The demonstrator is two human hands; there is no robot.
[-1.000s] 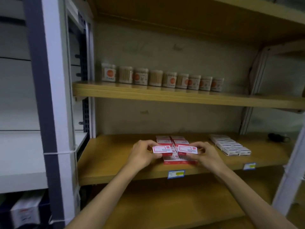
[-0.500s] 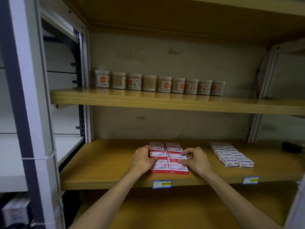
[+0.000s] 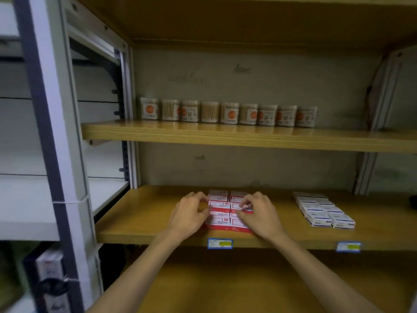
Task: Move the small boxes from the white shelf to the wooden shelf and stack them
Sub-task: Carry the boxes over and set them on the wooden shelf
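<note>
Both hands are down on the stack of small red-and-white cardboard boxes, which sits near the front middle of the lower light-brown wooden shelf. The left hand curls against the stack's left edge, fingers bent and touching the boxes. The right hand pinches a box on the right column between thumb and fingertips. This looks like the squaring-up step: the thing to get right is pressing both columns inward evenly so the edges line up flush, and easing the pinched box flat rather than dropping it, since a nudge could skew the rows behind.

To the right on the same board, well apart, lies a double row of small white boxes with blue print. The upper wooden shelf carries a line of clear round tubs of cotton swabs. The white metal shelf on the left shows no boxes on its visible part.
</note>
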